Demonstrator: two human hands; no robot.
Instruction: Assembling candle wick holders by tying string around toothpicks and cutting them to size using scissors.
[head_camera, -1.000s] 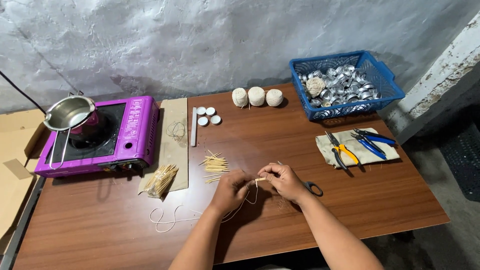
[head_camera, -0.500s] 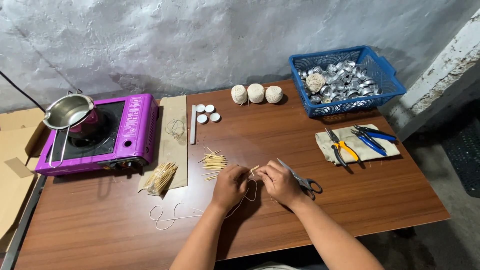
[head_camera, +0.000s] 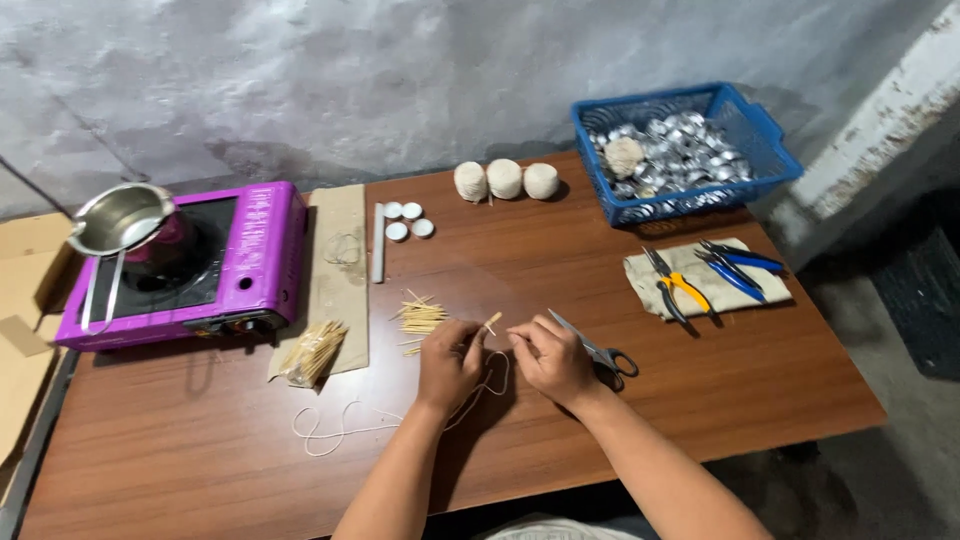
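two hands meet at the near middle of a wooden table (head_camera: 700, 400). the left hand (head_camera: 450, 362) pinches a short wooden stick (head_camera: 492, 321), and a white string (head_camera: 345, 432) trails left from it. the right hand (head_camera: 553, 358) pinches the string just beside, with scissors (head_camera: 600, 352) touching its far side.

likely a home workshop: pliers (head_camera: 678, 290), camp stove (head_camera: 200, 262), rough wall (head_camera: 400, 80).

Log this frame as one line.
left hand: pinching stick, string | right hand: beside scissors | table: toothpick pile
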